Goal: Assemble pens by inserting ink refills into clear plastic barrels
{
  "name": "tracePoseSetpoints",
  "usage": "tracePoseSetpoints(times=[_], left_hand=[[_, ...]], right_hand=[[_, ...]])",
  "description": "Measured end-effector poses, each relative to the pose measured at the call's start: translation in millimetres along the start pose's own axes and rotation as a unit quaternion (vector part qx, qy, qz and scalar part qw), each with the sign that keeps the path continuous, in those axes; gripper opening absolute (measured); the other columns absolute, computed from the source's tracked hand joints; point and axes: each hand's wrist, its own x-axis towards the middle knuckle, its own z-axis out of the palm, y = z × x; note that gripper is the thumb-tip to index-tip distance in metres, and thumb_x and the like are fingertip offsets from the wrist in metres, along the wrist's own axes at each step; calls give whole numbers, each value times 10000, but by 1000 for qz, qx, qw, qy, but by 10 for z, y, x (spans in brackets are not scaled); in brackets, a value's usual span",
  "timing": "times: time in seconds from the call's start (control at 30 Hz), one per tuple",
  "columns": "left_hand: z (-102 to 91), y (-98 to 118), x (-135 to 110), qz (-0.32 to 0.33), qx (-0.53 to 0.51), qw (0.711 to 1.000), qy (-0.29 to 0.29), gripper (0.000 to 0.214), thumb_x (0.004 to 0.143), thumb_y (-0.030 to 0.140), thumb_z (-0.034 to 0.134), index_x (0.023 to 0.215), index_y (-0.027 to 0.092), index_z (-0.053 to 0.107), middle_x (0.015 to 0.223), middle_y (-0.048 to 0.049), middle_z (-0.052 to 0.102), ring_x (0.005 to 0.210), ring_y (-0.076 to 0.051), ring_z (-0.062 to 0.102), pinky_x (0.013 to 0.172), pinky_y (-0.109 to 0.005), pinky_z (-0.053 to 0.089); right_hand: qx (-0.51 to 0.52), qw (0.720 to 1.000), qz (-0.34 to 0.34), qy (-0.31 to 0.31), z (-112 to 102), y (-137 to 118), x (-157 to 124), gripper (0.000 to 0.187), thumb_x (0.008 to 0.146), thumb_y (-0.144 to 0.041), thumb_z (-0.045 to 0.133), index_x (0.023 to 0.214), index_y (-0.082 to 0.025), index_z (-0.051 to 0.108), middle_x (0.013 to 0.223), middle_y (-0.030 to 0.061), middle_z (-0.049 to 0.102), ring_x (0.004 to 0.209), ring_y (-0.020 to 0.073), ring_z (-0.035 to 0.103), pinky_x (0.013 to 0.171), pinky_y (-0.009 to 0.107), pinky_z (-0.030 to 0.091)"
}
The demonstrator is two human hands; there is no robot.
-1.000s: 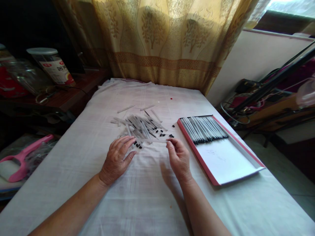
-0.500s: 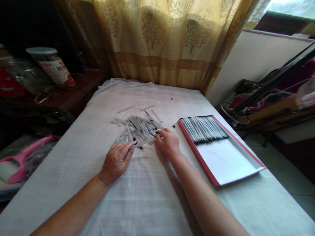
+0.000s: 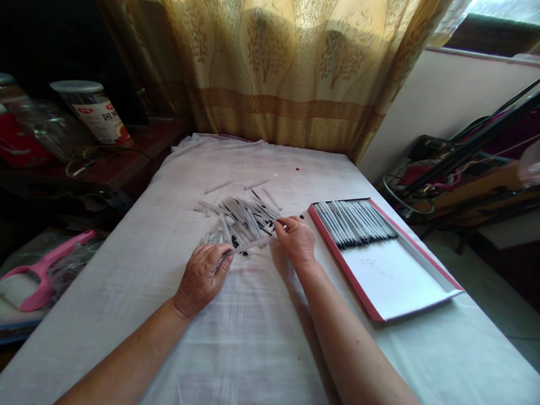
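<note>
My left hand (image 3: 206, 275) pinches one end of a clear pen barrel (image 3: 253, 244), which points to the right just in front of a loose pile of pen parts (image 3: 240, 216). The pile mixes clear tubes with thin dark pieces and small black ones. At the pile's right edge, the thumb and forefinger of my right hand (image 3: 297, 242) are pressed together. Whatever lies between them is too small to make out. To the right is a shallow pink-edged box (image 3: 346, 281), where a row of clear pens (image 3: 356, 222) lies side by side, black ends toward me.
A small black piece (image 3: 301, 216) lies between pile and box. Farther back on the white cloth (image 3: 236, 337) are a red bit (image 3: 297, 169) and two loose tubes. A pink-handled object (image 3: 50, 270) is at the left; jars (image 3: 93, 115) stand on a dark cabinet.
My right hand has drawn slightly right, off the pile's edge. My left hand keeps its hold on the pen barrel. The whole view has shifted a little.
</note>
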Motion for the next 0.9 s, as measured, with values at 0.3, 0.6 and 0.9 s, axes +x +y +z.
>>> tracePoseSetpoints(times=[0.3,0.6,0.9], left_hand=[[1,-41,9,-2,-1,1000,16,169,964,266,524,1057,217,657,910,-38,745,851,-195,691,799,-327,516],[-2,-66,1,-21,-8,999,29,178,955,275,532,1039,214,676,918,-38,749,848,-200,691,816,-324,530],[7,-82,-9,-28,-10,999,22,186,955,289,526,1034,228,682,916,-36,753,852,-203,692,816,-332,531]], right_hand=[[488,833,208,158,-420,174,-56,223,666,-367,704,767,-176,648,689,14,708,518,136,651,388,193,445],[531,806,229,126,-482,133,-92,201,610,-318,692,719,-173,608,605,1,697,416,107,600,343,168,420],[520,819,209,122,-499,118,-103,178,646,-315,682,724,-172,609,618,2,693,428,107,602,358,176,423]])
